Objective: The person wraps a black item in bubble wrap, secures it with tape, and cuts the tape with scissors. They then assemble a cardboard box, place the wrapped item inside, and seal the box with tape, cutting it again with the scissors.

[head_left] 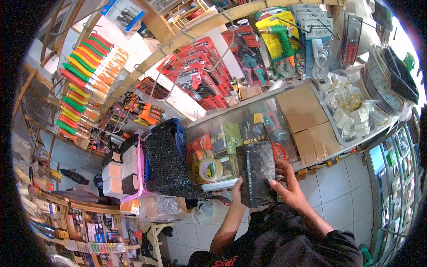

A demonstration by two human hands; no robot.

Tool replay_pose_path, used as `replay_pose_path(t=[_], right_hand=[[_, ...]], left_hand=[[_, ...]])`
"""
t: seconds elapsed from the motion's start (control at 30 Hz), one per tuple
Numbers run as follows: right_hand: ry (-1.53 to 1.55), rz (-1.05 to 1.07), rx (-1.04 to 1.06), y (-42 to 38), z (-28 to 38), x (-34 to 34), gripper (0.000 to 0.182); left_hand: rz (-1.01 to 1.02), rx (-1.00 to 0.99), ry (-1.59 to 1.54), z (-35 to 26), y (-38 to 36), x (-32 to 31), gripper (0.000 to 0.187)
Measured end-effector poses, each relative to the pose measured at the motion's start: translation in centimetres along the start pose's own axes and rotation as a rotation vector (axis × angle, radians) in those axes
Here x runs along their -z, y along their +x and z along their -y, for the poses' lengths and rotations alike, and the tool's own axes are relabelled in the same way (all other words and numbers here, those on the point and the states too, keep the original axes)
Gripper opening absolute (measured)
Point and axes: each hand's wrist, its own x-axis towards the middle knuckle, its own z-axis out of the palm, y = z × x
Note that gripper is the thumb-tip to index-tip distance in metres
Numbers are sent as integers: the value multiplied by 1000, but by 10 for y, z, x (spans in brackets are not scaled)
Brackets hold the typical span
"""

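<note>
Between my two hands is a dark rectangular block (257,175) with a shiny, plastic-looking surface; its exact kind I cannot make out. My left hand (239,192) presses against its lower left side, with most fingers hidden behind or under it. On the right side, my right hand (288,184) grips the edge, thumb near the front face and fingers bent around the side. The block is held over the front edge of a glass-topped counter (218,186). Just left of it, a roll of tape (219,171) lies on the glass, above packaged goods seen through it.
Left of the block stand a blue crate (179,138) draped with black textured material (164,155) and a pink basket (141,169) of boxes. Cardboard (307,120) and a tray of small fittings (351,109) lie right. Red tool packs (200,80) and paintbrushes (91,66) hang behind.
</note>
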Motion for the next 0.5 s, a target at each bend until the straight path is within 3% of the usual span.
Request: replay_pose_path(t=[0.03,0.1,0.17,0.27,0.37,0.43,0.47,0.5], right_hand=[[15,15,-11,-1,-1,1,78],[46,-36,-82,-7,-11,1,89],[220,-10,-119,-7,-10,-1,92],[302,-29,-104,-12,-39,7,100],[322,-37,-81,-13,-55,5,108],[361,-42,-118,-16,-38,3,110],[384,-69,-50,-15,-47,6,99],[484,-167,-295,-20,-88,32,93]], left_hand=[[-38,40,26,-1,-1,1,57],[-190,-89,421,5,-8,-25,76],[-168,-145,670,20,-11,-10,82],[-168,-83,827,29,-21,-36,94],[-123,-215,1260,31,-32,-31,99],[-67,-157,887,25,-40,-32,91],[-35,-149,679,19,-44,-33,88],[1,-143,470,12,-46,-34,85]])
